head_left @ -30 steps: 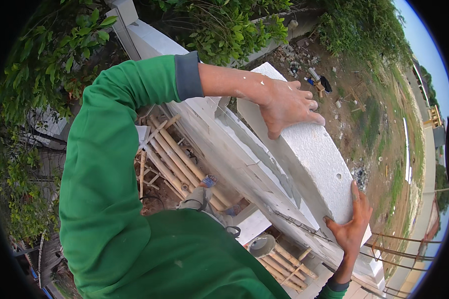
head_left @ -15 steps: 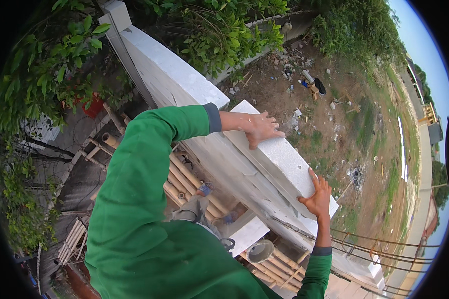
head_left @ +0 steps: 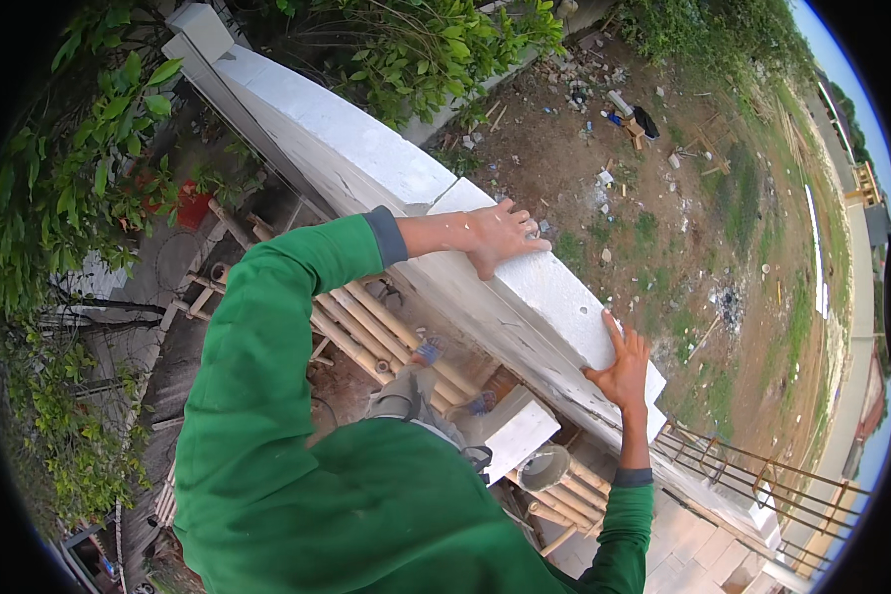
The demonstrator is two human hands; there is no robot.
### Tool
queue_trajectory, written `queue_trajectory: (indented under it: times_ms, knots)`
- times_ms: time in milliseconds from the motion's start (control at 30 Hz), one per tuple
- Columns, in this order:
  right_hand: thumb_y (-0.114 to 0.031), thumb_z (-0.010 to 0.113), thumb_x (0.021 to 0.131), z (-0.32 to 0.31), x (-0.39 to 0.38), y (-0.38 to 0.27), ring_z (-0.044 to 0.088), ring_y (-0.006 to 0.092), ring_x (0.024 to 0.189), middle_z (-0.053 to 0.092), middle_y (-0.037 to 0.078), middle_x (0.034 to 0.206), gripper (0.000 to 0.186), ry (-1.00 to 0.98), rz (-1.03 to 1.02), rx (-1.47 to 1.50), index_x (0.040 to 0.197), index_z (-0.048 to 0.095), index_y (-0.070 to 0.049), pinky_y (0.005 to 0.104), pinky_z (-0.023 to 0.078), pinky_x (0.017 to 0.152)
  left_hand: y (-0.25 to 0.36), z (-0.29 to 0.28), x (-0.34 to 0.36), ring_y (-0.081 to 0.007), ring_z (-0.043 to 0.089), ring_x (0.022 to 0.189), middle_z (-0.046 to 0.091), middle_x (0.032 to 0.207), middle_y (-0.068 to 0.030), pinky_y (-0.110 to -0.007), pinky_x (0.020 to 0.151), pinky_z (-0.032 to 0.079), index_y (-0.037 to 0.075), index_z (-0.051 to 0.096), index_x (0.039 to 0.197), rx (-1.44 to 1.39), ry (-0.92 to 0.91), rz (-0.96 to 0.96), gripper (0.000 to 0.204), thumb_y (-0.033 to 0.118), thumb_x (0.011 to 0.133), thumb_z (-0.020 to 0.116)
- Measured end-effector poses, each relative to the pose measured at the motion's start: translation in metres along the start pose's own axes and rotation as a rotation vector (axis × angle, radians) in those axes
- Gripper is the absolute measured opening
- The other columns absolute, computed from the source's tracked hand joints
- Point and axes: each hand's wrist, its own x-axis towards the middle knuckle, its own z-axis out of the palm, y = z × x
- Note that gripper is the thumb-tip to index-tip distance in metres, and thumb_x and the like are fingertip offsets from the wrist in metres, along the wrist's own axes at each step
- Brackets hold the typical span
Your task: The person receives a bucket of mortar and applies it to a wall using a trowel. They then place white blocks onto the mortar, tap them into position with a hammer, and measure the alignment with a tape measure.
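Note:
A long white concrete block [head_left: 570,301] lies on top of the block wall [head_left: 436,282], end to end with a neighbouring block [head_left: 351,141], with a thin seam between them. My left hand [head_left: 505,238] spans the block's top near that seam, its thumb on the near side and its fingers over the far edge. Towards the other end, my right hand [head_left: 621,366] grips the same block, thumb at the near edge and fingers spread across the top. A small round hole shows in the block's top between my hands. The undersides of both hands are hidden.
Below me is a bamboo scaffold [head_left: 366,335] bearing another white block [head_left: 518,436] and a bucket [head_left: 544,467]. Steel reinforcing bars [head_left: 762,470] extend at the right. Leafy branches [head_left: 416,69] overhang the wall; beyond it lies littered ground [head_left: 653,213].
The block has slid against its neighbour and now lines up with the wall; before, it sat skewed with a gap. Both hands stayed on it. The whole view has shifted slightly.

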Motion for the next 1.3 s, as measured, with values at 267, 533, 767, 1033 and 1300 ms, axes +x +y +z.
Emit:
queue_trajectory:
  times_ms: [267, 533, 767, 1033, 1300]
  knots:
    - [-0.023, 0.085, 0.086, -0.063, -0.005, -0.007, 0.058, 0.0372, 0.132, 0.062, 0.021, 0.138, 0.074, 0.334, 0.049, 0.246, 0.154, 0.055, -0.018, 0.0497, 0.041, 0.116, -0.037, -0.017, -0.029, -0.0418, 0.048, 0.144, 0.052, 0.153, -0.0204, -0.056, 0.122, 0.033, 0.025, 0.025, 0.171, -0.305, 0.037, -0.096, 0.118, 0.049, 0.075, 0.090]
    - [-0.016, 0.072, 0.101, 0.056, -0.148, 0.029, 0.068, 0.0166, 0.094, 0.070, 0.009, 0.106, 0.027, 1.480, 0.771, 0.558, 0.121, 0.065, 0.000, 0.0317, 0.054, 0.084, -0.114, -0.021, -0.087, -0.0434, 0.036, 0.156, 0.043, 0.166, -0.0211, -0.057, 0.130, 0.025, 0.017, 0.037, 0.167, -0.368, 0.015, -0.248, 0.141, 0.071, 0.050, 0.095]
    - [-0.019, 0.091, 0.075, 0.178, -0.168, 0.088, 0.046, 0.0395, 0.146, 0.057, 0.020, 0.150, 0.091, 0.559, 0.777, 0.242, 0.153, 0.049, -0.001, 0.0481, 0.039, 0.121, -0.095, 0.012, -0.100, -0.0338, 0.024, 0.163, 0.033, 0.174, -0.0099, -0.057, 0.134, 0.013, 0.013, 0.028, 0.169, -0.166, 0.100, -0.162, 0.151, 0.042, 0.043, 0.104]
    - [-0.035, 0.100, 0.060, 0.154, -0.124, 0.159, 0.041, 0.0400, 0.152, 0.049, 0.019, 0.161, 0.108, 0.217, 0.420, 0.282, 0.155, 0.053, -0.011, 0.0457, 0.036, 0.126, -0.099, 0.034, -0.098, -0.0343, 0.028, 0.161, 0.036, 0.171, -0.0130, -0.057, 0.134, 0.010, 0.007, 0.028, 0.167, -0.129, 0.214, -0.155, 0.137, 0.027, 0.053, 0.102]
    - [-0.040, 0.097, 0.059, 0.171, -0.111, 0.174, 0.061, 0.0419, 0.130, 0.065, 0.022, 0.139, 0.096, 0.221, 0.402, 0.391, 0.144, 0.063, -0.010, 0.0458, 0.050, 0.112, -0.092, 0.036, -0.100, -0.0354, 0.031, 0.158, 0.040, 0.167, -0.0143, -0.058, 0.134, 0.009, 0.006, 0.030, 0.165, -0.089, 0.237, -0.164, 0.127, 0.023, 0.060, 0.099]
